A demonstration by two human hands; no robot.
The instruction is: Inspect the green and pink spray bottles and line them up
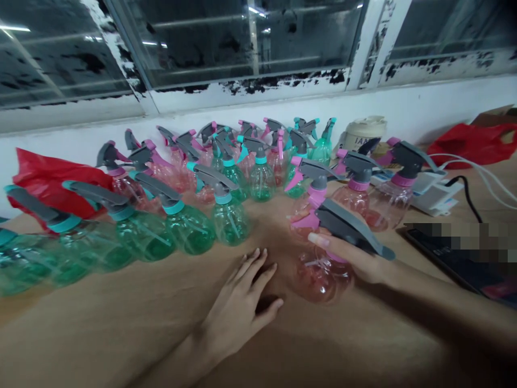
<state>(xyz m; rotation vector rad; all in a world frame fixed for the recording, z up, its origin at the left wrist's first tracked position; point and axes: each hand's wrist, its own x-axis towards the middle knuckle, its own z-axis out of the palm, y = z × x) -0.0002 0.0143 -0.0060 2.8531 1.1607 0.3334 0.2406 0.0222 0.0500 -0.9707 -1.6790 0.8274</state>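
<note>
head view: one pink-collared spray bottle [315, 280] at right of centre, near side, held about the collar and trigger by right hand [365, 264]; grip narrow, thumb in front; grey lever sloping down to the right. contact of base with table [121, 339]: cannot tell, body blurred. left hand [234, 312] holding nothing visible, palm down on the wood, fingers loosely spread, thumb apart, left of the bottle.

adjacent stock: pink-collared neighbour [318, 186] just beyond the held bottle; two further pink bottles [359, 178] [406, 161] to the right. green bottles [230, 223] in a slanting row at left, mixed pink and green group at the far side by the wall [250, 102].

handling, as judged: best gripped at the collar, clear of trigger travel; body kept upright, base lowered level, release only once steady. left hand well placed for steadying the round body.

edges and room: tightest at the far side, with projecting nozzles and levers liable to snag; narrow at right, by dark device [448, 269] and white cable [488, 175]. more room on the near side, and in the gap between green row and pink bottles. red bag [60, 183] behind the row at left, another red bag [472, 144] far right.
</note>
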